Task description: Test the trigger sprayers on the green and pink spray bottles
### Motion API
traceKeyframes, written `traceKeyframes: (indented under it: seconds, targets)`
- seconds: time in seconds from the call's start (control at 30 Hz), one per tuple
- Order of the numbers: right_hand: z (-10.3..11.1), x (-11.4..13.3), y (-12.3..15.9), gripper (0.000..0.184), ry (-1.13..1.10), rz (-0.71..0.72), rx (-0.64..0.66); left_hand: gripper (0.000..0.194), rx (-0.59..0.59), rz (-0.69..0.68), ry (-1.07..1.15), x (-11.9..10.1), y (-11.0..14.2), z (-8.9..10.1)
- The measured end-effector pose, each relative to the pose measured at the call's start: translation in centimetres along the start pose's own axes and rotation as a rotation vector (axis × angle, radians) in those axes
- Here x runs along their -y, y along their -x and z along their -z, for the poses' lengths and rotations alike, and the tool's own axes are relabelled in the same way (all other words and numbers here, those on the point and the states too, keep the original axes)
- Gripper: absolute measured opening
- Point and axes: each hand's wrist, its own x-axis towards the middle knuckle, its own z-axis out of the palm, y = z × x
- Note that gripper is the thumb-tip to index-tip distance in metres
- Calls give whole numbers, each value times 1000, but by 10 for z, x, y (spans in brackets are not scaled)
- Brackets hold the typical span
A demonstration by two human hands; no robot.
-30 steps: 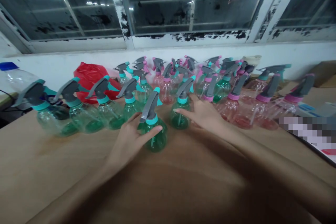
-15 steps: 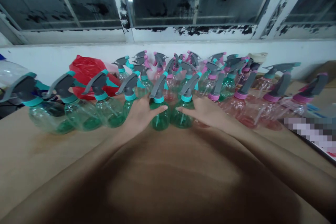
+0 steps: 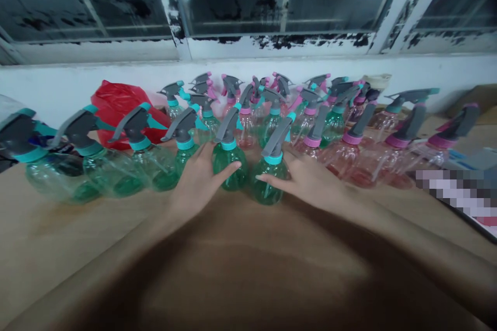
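Observation:
My left hand [image 3: 202, 176] is closed around a green spray bottle [image 3: 230, 168], thumb across its front and fingers hidden behind. A second green spray bottle [image 3: 268, 186] stands in my right hand [image 3: 305, 176], with the thumb on its front and the other fingers out of sight along its far side. Both bottles are upright, with grey trigger heads and turquoise collars. To the left of my hands runs a row of similar green spray bottles [image 3: 159, 168]. Pink spray bottles [image 3: 351, 160] with pink collars line the right side.
Behind the front row stand several more green and pink bottles [image 3: 272, 126] near the white wall [image 3: 50, 80]. A red plastic bag [image 3: 120, 101] sits at the back left. On the right are a blurred-out flat item [image 3: 462, 207] and a cardboard box [image 3: 476, 103] on the wooden table [image 3: 248, 258].
The bottle in my right hand has come slightly nearer to me, out in front of the one in my left hand. The view has shifted a little.

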Motion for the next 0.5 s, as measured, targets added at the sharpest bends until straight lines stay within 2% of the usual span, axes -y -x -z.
traceKeyframes:
  seconds: [0.1, 0.17, 0.23, 0.37, 0.43, 0.5]
  targets:
    - [-2, 2, 13, 68, -24, 36, -45, 53, -8, 58, -38, 0, 20, 10]
    - [-2, 4, 23, 73, -33, 46, -77, 43, 9, 77, -32, -3, 32, 18]
    - [-3, 9, 33, 74, -37, 64, -112, 39, 93, 85, 63, -9, 41, 23]
    - [-8, 24, 53, 70, -124, 168, -201, 56, 277, 34, 318, -32, 45, 22]
    - [-12, 32, 61, 69, -191, 202, -215, 66, 319, -53, 403, -46, 43, 17]
    - [-17, 38, 68, 69, -255, 232, -194, 65, 352, -140, 477, -58, 41, 11]
